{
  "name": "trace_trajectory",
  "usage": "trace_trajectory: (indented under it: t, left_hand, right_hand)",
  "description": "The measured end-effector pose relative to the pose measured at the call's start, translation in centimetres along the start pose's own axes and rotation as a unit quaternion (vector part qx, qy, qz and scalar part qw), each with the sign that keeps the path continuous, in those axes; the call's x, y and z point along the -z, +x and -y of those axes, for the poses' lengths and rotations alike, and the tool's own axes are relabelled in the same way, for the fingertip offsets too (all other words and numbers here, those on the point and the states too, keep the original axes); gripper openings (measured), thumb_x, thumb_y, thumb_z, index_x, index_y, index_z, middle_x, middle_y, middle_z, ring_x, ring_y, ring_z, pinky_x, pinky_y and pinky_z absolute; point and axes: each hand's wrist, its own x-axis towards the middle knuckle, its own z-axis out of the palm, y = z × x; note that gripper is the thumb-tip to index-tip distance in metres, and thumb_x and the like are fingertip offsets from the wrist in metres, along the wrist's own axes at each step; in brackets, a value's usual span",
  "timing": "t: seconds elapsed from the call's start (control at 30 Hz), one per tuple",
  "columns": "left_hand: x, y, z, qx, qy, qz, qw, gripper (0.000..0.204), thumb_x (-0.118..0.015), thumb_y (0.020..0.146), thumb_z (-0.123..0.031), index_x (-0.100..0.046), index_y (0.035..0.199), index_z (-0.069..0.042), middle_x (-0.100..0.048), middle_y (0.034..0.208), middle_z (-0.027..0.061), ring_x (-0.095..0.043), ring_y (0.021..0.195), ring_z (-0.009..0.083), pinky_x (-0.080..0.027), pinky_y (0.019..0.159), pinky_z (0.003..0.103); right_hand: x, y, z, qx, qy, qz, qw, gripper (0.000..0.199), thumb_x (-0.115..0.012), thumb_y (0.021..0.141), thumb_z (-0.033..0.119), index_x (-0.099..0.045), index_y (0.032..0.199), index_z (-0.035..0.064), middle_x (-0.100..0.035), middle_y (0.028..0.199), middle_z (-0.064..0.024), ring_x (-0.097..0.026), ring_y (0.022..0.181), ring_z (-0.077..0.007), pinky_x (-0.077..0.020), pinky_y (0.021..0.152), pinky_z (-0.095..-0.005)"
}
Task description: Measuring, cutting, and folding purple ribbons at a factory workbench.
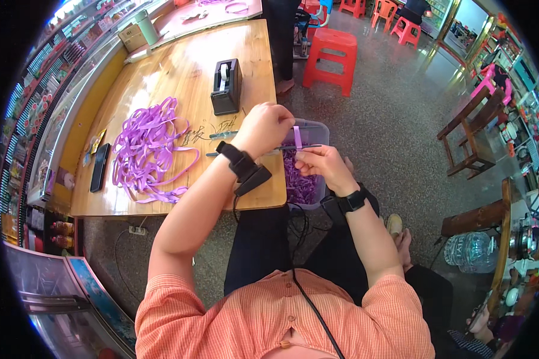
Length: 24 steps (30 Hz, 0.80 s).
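A short length of purple ribbon (297,136) hangs across a thin dark rod that juts past the table's right edge. My right hand (328,167) pinches its lower end between thumb and fingers. Just above, my left hand (266,128) is closed with its fingertips bent down beside the ribbon's upper end; what they hold, if anything, is hidden. A second thin rod (221,135) runs beneath my left hand. Below both hands stands a clear plastic bin (322,139) holding many small purple ribbon pieces (300,186). Dark straps with small boxes circle both wrists.
On the wooden table (179,70) lie a tangled heap of purple ribbon (151,149), a black phone (100,167) and a black tape dispenser (226,87). A red stool (330,60) stands beyond the bin. Another person's bare foot (405,246) shows at my right.
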Motion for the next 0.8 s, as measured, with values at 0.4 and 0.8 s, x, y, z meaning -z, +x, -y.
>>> trace_trajectory:
  t: [0.4,0.8]
  left_hand:
    - [2.1,-1.4,-1.5,0.320,-0.280,0.288,0.858,0.034,-0.056,0.103,-0.033,-0.063,0.107,0.000,-0.068,0.071,0.0088,-0.061,0.049,0.0144,-0.049,0.041,0.027]
    - [0.4,-2.5,-0.3,0.259,-0.375,0.282,0.845,0.026,-0.051,0.102,-0.020,-0.061,0.099,0.004,-0.070,0.078,0.0129,-0.067,0.056,0.0216,-0.056,0.049,0.034]
  right_hand:
    - [-1.4,-0.9,2.2,-0.015,0.025,0.000,1.000,0.019,-0.069,0.094,0.018,-0.067,0.101,0.0001,-0.069,0.086,-0.0065,-0.065,0.072,-0.0125,-0.0539,0.070,-0.0258]
    - [-3.3,-0.1,13.6,0.032,-0.214,0.079,0.973,0.021,-0.072,0.092,0.021,-0.072,0.096,0.0008,-0.070,0.079,-0.0043,-0.061,0.063,-0.0078,-0.0494,0.057,-0.0227]
